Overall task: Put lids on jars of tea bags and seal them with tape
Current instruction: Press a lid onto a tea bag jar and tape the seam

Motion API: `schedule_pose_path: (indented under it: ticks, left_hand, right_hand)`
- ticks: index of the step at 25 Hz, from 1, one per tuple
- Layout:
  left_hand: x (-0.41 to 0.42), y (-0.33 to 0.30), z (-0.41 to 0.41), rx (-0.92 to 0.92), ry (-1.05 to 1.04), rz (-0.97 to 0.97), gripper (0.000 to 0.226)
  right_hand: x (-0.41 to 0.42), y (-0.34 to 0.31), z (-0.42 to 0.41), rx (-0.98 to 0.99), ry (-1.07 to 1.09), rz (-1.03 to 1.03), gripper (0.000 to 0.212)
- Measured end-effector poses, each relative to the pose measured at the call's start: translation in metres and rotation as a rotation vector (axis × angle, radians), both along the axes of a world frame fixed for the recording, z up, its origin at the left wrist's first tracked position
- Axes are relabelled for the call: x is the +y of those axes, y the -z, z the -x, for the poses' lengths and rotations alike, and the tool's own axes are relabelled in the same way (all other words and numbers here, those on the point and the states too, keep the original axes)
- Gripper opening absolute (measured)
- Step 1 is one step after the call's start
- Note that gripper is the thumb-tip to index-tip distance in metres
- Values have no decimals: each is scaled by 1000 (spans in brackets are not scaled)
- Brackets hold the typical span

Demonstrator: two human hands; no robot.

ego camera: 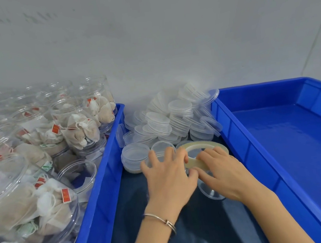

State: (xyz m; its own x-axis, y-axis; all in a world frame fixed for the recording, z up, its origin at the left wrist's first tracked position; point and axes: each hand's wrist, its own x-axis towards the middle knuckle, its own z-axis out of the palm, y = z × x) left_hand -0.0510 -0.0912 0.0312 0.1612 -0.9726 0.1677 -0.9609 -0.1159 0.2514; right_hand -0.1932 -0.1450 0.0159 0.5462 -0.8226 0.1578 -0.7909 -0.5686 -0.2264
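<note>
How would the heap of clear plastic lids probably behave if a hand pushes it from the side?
The heap of clear lids would probably slide apart: the lids lie loosely at many angles, some leaning on edge. They look thin and light, so a slight push likely moves several. The blue bins on both sides may stop them spreading.

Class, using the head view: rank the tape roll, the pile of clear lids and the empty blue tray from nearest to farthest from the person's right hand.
1. Tape roll: under the right hand's fingers.
2. Empty blue tray: beside it, to the right.
3. Pile of clear lids: beyond it, toward the wall.
</note>
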Motion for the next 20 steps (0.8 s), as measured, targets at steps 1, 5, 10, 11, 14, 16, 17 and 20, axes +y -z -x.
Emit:
schedule_pose_path:
  ticks: [1, 5, 10, 11, 14, 16, 17, 20]
  left_hand:
    - [0, 5, -4, -13, 20, 34, 20]
    - [0, 14, -29, 80, 107, 54, 23]
    - [-1, 17, -29, 114, 105, 96, 19]
    - [-2, 18, -29, 108, 98, 104, 19]
    - [-4, 22, -29, 95, 86, 136, 20]
    - [-3, 21, -28, 94, 83, 150, 20]
    - [-3, 22, -28, 92, 78, 153, 20]
    - [-5, 22, -24, 108, 32, 187, 16]
  right_hand:
    - [2, 3, -2, 8, 21, 35, 31]
    - [3, 4, -16, -33, 70, 62, 31]
    - [-1, 1, -21, -21, 93, 69, 31]
    - [0, 1, -23, -32, 98, 70, 30]
    - [-2, 1, -25, -47, 103, 62, 29]
    - [-5, 2, -26, -44, 98, 41, 31]
    - [-6, 2, -26, -41, 98, 25, 32]
    - [-6, 2, -27, -31, 115, 0, 34]
